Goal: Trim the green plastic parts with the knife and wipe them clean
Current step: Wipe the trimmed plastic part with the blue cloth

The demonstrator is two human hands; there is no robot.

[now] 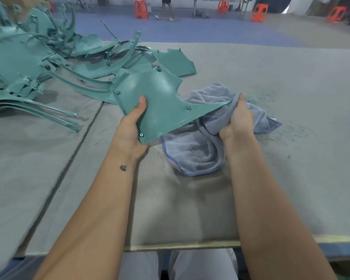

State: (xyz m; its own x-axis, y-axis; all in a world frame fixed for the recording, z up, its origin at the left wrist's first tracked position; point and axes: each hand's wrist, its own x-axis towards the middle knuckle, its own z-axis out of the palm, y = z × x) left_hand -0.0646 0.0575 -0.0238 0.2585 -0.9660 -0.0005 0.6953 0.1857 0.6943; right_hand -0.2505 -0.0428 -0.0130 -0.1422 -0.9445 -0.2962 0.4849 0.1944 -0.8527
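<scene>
A curved green plastic panel (pixel 160 102) with small screw bosses is held tilted above the table. My left hand (pixel 132 128) grips its near left edge, thumb lying on the top face. My right hand (pixel 239 116) holds a grey-blue cloth (pixel 200 154) bunched round the panel's pointed right tip. The rest of the cloth hangs down onto the table under the panel. No knife shows in this view.
A heap of more green plastic parts (pixel 38 57) fills the table's far left. Green shavings (pixel 275 118) are scattered on the grey felt table (pixel 291 178) to the right of the cloth. Orange stools (pixel 141 9) and a walking person stand on the floor beyond.
</scene>
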